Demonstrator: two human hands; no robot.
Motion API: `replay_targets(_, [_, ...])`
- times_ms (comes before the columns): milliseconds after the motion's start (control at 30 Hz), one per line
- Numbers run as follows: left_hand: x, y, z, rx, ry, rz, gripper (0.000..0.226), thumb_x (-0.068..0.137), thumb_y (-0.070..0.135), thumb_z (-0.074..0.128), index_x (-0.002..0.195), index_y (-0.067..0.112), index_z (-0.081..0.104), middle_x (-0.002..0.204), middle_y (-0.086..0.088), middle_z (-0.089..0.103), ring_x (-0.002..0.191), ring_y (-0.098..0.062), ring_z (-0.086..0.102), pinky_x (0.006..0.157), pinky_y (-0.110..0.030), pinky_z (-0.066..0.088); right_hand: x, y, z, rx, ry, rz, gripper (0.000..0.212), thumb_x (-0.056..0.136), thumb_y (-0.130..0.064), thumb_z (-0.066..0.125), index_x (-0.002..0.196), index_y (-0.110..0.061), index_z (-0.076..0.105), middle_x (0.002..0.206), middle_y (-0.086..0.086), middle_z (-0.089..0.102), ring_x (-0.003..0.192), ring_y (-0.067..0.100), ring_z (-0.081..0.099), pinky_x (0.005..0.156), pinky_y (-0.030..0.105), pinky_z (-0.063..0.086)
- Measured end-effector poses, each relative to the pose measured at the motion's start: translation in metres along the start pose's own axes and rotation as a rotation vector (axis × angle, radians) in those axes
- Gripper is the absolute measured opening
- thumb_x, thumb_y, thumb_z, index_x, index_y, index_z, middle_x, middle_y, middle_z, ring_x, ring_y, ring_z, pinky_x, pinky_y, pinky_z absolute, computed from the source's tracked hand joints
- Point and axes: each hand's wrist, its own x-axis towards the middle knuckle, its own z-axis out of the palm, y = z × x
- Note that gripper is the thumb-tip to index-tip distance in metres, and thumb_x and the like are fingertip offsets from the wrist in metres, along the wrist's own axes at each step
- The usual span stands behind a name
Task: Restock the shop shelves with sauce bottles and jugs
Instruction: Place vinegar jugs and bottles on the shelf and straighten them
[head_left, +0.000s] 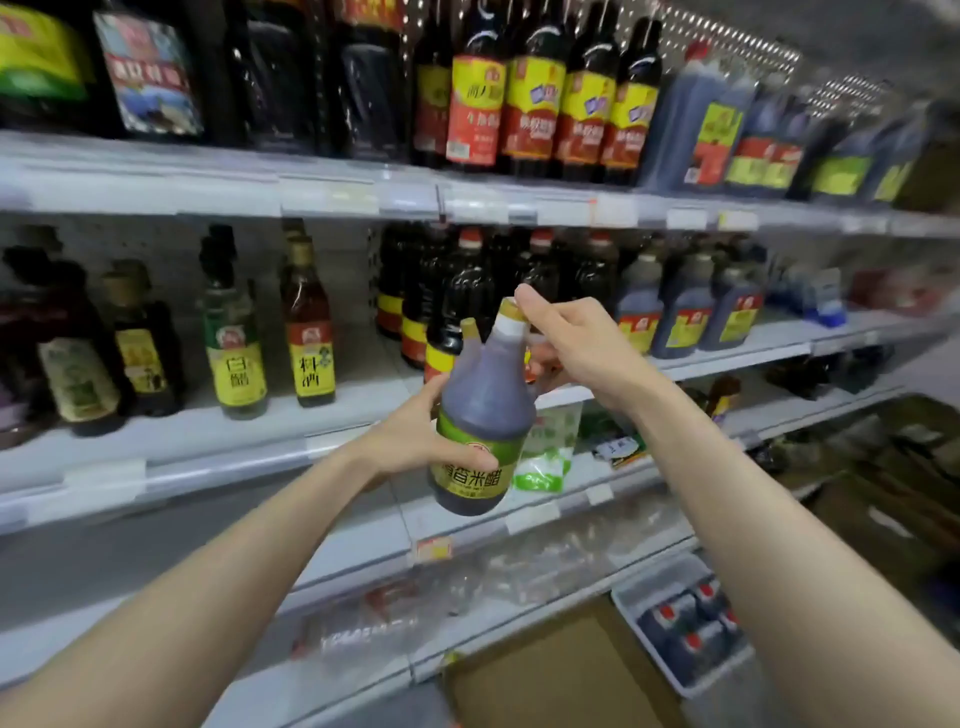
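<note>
Dark-brown plastic jug (485, 410) hangs near the middle white shelf (208, 447); our left hand (415, 441) grips its body, our right hand (571, 338) its neck. Placing step; next, probably seat it upright.

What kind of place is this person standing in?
Most likely a grocery shop aisle: white shelves hold rows of dark sauce bottles, price tags line the shelf edges, and a jug is held up before them.
</note>
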Motion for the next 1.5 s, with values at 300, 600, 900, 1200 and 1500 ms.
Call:
replay_targets(300, [0.067, 0.176, 0.118, 0.085, -0.04, 0.336, 0.078, 0.054, 0.012, 0.092, 0.122, 0.023, 0.056, 0.11, 0.005, 0.071, 0.1, -0.012, 0.068, 0.083, -0.032, 0.057, -0.034, -0.084, -0.195, -0.15, 0.237, -0.234, 0.049, 0.097, -0.044, 0.048, 0.063, -0.009, 0.048, 0.052, 0.003, 0.046, 0.041, 0.015, 0.051, 0.039, 0.023, 0.042])
replay_targets(600, [0.158, 0.254, 0.277, -0.008, -0.02, 0.487, 0.083, 0.044, 0.021, 0.092, 0.119, 0.015, 0.058, 0.103, -0.003, 0.074, 0.095, -0.019, 0.071, 0.081, -0.037, 0.057, -0.063, -0.02, -0.371, -0.006, 0.349, -0.372, 0.022, 0.093, -0.015, 0.061, 0.112, -0.005, 0.062, 0.095, 0.015, 0.064, 0.081, 0.013, 0.061, 0.067, 0.031, 0.053])
replay_targets(900, [0.274, 0.287, 0.407, -0.041, -0.038, 0.492, 0.069, 0.054, 0.006, 0.091, 0.114, 0.017, 0.059, 0.102, -0.003, 0.074, 0.092, -0.017, 0.071, 0.08, -0.036, 0.057, -0.057, 0.074, -0.517, 0.132, 0.255, -0.066, 0.032, 0.094, -0.046, 0.053, 0.119, -0.029, 0.06, 0.12, -0.003, 0.067, 0.107, 0.019, 0.066, 0.086, 0.047, 0.056])
replay_targets(1200, [0.431, 0.303, 0.506, -0.026, -0.097, 0.538, 0.079, 0.051, 0.01, 0.093, 0.12, 0.015, 0.056, 0.105, -0.004, 0.073, 0.094, -0.018, 0.071, 0.078, -0.033, 0.058, 0.007, 0.158, -0.661, 0.138, 0.302, -0.073, 0.031, 0.096, -0.046, 0.049, 0.116, -0.025, 0.061, 0.114, 0.001, 0.069, 0.099, 0.024, 0.068, 0.073, 0.046, 0.059])
replay_targets(1500, [0.61, 0.33, 0.54, 0.06, 0.083, 0.553, 0.076, 0.052, 0.016, 0.092, 0.117, 0.021, 0.053, 0.11, 0.004, 0.068, 0.094, -0.007, 0.067, 0.075, -0.021, 0.054, 0.156, 0.228, -0.784, 0.128, 0.286, -0.157, 0.037, 0.093, -0.048, 0.054, 0.122, -0.025, 0.062, 0.123, 0.003, 0.066, 0.112, 0.027, 0.062, 0.086, 0.054, 0.055])
